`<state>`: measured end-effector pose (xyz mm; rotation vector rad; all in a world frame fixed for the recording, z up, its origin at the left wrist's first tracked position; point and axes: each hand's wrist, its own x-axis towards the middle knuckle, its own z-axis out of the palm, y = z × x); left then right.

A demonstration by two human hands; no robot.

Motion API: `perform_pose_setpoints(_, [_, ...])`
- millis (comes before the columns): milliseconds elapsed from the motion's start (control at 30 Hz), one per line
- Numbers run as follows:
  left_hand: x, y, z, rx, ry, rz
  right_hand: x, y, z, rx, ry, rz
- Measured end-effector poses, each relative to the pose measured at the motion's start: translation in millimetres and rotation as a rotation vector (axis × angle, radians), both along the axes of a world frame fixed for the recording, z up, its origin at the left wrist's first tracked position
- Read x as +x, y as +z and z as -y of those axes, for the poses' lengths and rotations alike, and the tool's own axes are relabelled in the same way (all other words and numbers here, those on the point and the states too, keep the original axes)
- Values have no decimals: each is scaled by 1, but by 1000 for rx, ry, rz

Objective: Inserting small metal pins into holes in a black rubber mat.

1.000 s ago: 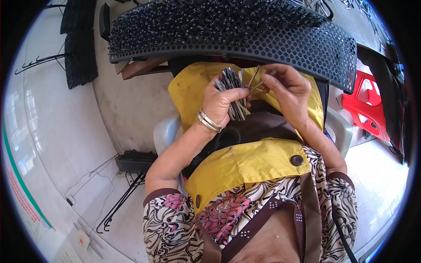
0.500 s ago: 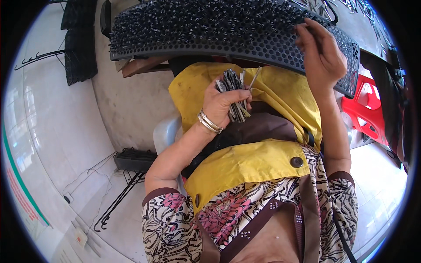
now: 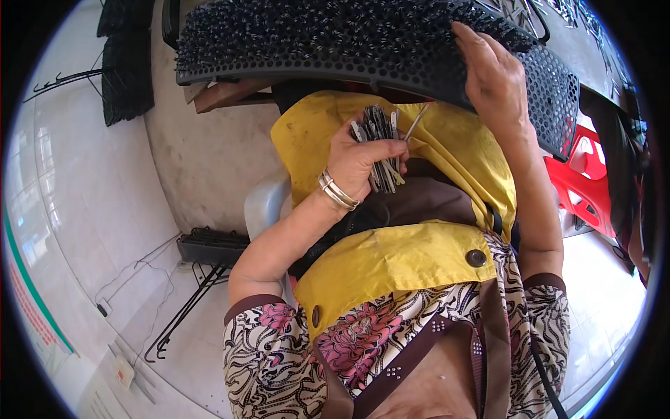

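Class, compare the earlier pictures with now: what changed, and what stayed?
The right hand moved away from the bundle of thin strips, forward and rightward, over the black perforated tray; whether it holds anything is unclear. The left hand still grips the bundle.

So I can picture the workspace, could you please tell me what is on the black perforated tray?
Small dark pieces crowd much of the black perforated tray, with its holes showing toward the right end. The right hand hides whatever lies behind it.
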<state>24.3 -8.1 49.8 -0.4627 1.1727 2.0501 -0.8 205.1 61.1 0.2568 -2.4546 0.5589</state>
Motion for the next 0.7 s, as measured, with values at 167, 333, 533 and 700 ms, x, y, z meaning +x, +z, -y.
perform_pose_setpoints(167, [0,-2,-1,-1,-10,-3,3,0,-2,-123,80,104])
perform_pose_setpoints(333, [-3,2,2,-5,-20,-1,35,18,23,-457,27,305])
perform_pose_setpoints(533, [-2,11,-3,3,-85,-37,59,14,49,-1096,32,652])
perform_pose_setpoints(700, [-1,12,-2,23,-96,-47,60,17,51,-1105,40,581])
